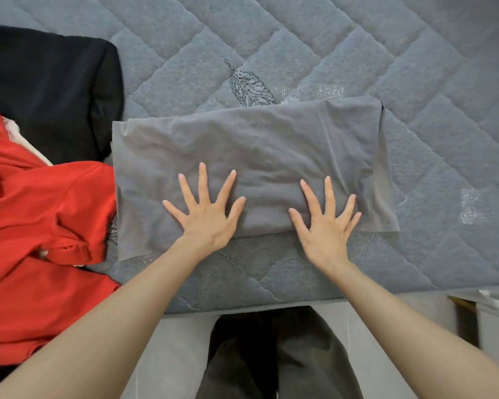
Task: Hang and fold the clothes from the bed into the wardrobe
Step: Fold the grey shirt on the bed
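My left hand point(205, 214) and right hand point(326, 223) flat, fingers straight and splayed, atop folded grey garment point(257, 145) on bed point(357, 53).

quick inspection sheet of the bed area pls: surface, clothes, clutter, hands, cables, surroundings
surface: grey quilted bed cover, leaf motifs stitched in.
job's things: grey garment folded into a rectangle, lying flat; red garment crumpled at left; black garment beyond it.
clutter: pale cloth edge showing between red and black; kind unclear.
hands: left hand and right hand flat on the grey garment's near edge, fingers spread, gripping nothing.
cables: nothing seen.
surroundings: pale floor below the bed edge; person's dark trousers.
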